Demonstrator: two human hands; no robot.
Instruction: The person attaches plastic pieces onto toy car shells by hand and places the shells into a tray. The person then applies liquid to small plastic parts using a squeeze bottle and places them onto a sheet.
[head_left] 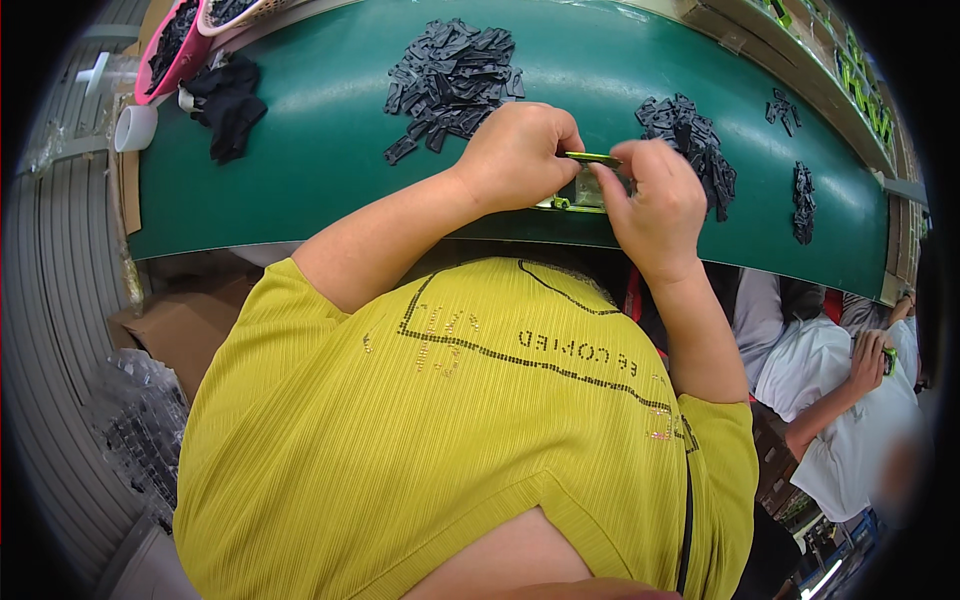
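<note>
A: What is in the hands?

B: A small flat green plastic strip (590,158), thin and long, seen almost edge-on. It sits just above the near edge of the green curved work surface (300,170). Below it, between the hands, is a small pale metal-looking block (590,190) with a green bit at its foot; what that is, I cannot tell.

A: How do the hands hold it?

B: The left hand (520,155) is curled into a closed grip with its fingertips pinching the strip's left end. The right hand (655,195) has its fingers bent, thumb and forefinger closed on the strip's right end. The two hands nearly touch.

A: And around them?

B: A large heap of small black plastic pieces (450,80) lies just beyond the left hand. A second heap of the same black pieces (690,135) lies behind the right hand. A crumpled black cloth (230,105) lies far left, beside a pink plastic basket (170,50) holding more black pieces. At the lower right, another person in a white shirt (850,400) holds something green.
</note>
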